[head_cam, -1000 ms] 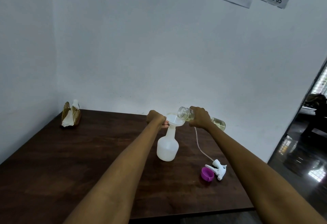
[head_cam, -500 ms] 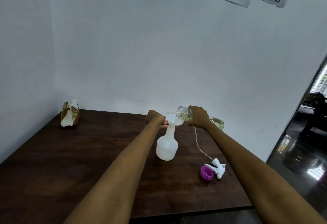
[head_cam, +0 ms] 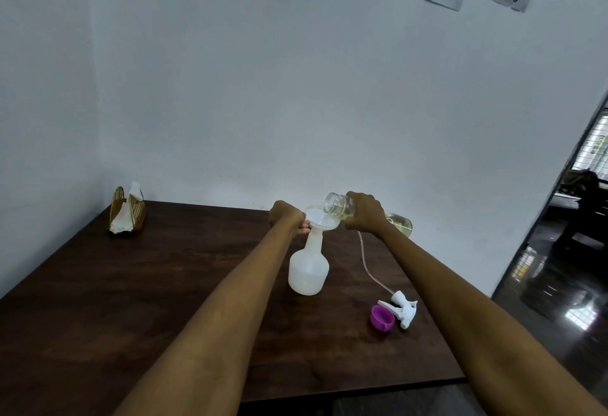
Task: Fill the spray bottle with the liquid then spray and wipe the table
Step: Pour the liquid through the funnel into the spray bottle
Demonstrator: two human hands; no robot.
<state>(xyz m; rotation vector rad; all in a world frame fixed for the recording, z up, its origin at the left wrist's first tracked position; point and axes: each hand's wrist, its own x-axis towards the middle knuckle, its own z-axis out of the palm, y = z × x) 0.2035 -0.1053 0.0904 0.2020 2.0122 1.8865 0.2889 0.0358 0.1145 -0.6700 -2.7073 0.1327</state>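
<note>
A white translucent spray bottle [head_cam: 308, 271] stands upright on the dark wooden table [head_cam: 138, 300], with a white funnel [head_cam: 324, 218] in its neck. My left hand [head_cam: 287, 216] grips the funnel's rim from the left. My right hand [head_cam: 364, 211] holds a clear bottle [head_cam: 339, 209] of yellowish liquid tipped on its side, its open mouth over the funnel. A thin stream runs from the mouth into the funnel. The white trigger head [head_cam: 403, 309] with its long tube lies on the table to the right, beside a purple cap [head_cam: 381, 317].
A gold wire holder with white tissues [head_cam: 126, 215] stands at the table's far left corner by the wall. The table's right edge borders an open doorway [head_cam: 566, 251] onto a shiny dark floor. Paper signs hang on the wall, upper right.
The clear bottle has stayed tipped over the funnel, shifting only slightly. Both hands keep their holds. The view has moved a little.
</note>
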